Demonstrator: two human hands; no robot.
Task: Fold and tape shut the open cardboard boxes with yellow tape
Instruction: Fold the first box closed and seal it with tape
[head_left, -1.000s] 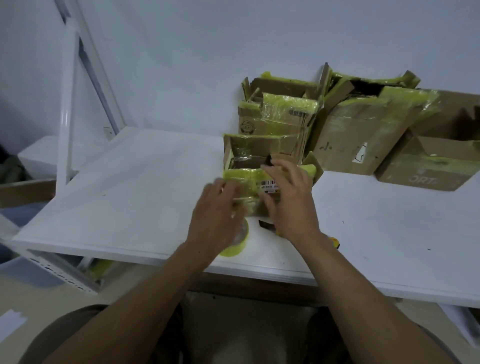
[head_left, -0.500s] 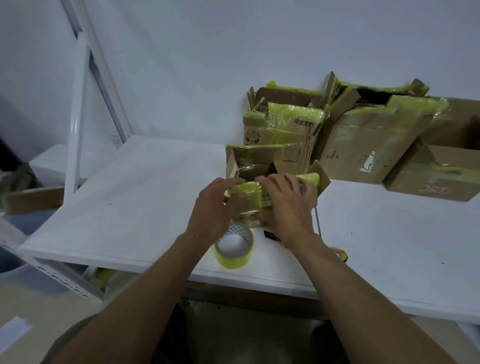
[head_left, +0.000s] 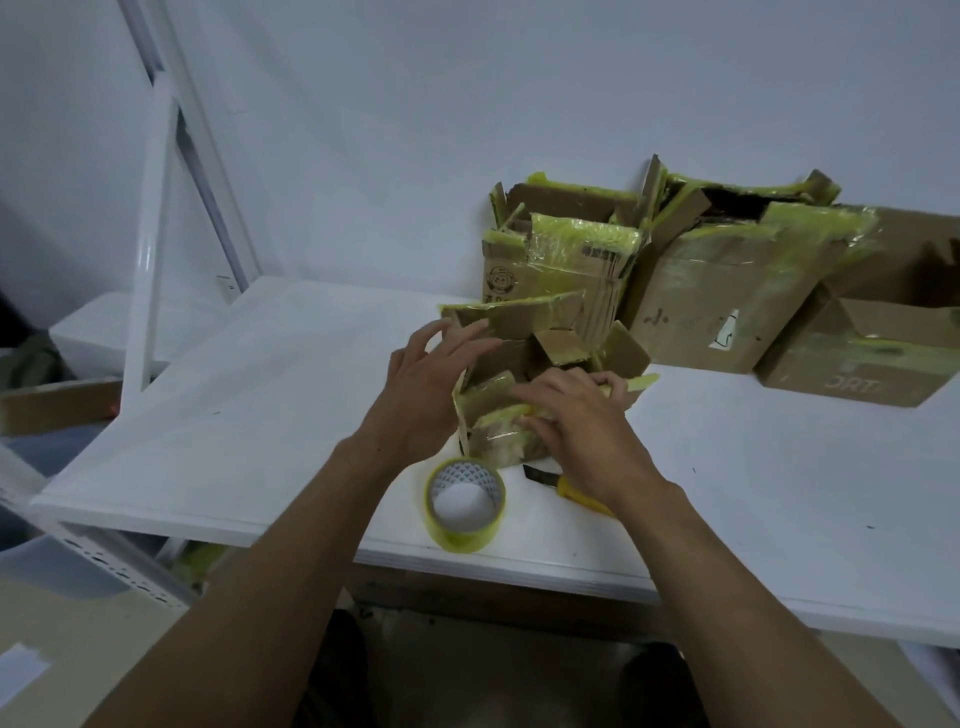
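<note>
A small open cardboard box (head_left: 524, 353) with old yellow tape on its flaps stands on the white table (head_left: 285, 405). My left hand (head_left: 426, 384) rests against its left side, fingers fairly straight and reaching to the left flap. My right hand (head_left: 576, 421) lies over the near flap, fingers curled onto its edge and pressing it down. A roll of yellow tape (head_left: 465, 504) stands on the table just in front of the box, touched by neither hand.
A yellow-handled cutter (head_left: 566, 488) lies partly under my right wrist. Several larger taped boxes (head_left: 727, 291) are piled against the wall behind. A white shelf upright (head_left: 148, 234) stands at the left. The table's front edge is close to the tape roll.
My left hand has moved off the near flap to the box's left side and left flap. My right hand has pushed the near flap lower. The tape roll now shows fully.
</note>
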